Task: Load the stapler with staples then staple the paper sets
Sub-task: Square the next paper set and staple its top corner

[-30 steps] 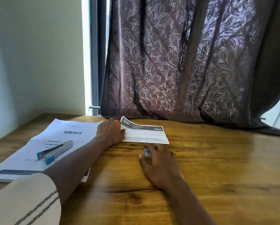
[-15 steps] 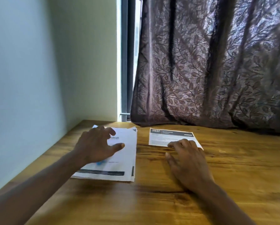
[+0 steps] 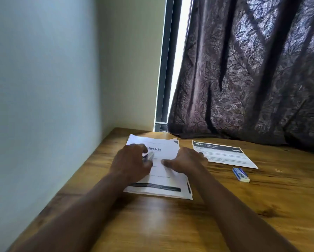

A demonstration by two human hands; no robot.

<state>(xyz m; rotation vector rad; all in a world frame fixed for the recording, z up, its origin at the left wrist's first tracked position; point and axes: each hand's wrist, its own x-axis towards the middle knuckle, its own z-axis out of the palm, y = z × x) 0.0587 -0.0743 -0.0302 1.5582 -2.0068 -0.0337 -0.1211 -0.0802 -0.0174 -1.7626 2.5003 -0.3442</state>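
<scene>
Wooden table: left hand closing around stapler.

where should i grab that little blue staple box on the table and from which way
Take the staple box across its two long sides, coming straight down from above. It lies flat on the bare wooden table, long and narrow, angled toward the lower right, clear of the papers. The right hand is nearer, so a thumb-and-finger grip looks easiest.

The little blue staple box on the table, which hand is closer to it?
Right. The right hand rests on the white paper stack, left of the staple box with bare table between. The left hand lies farther left, at the stapler.
</scene>
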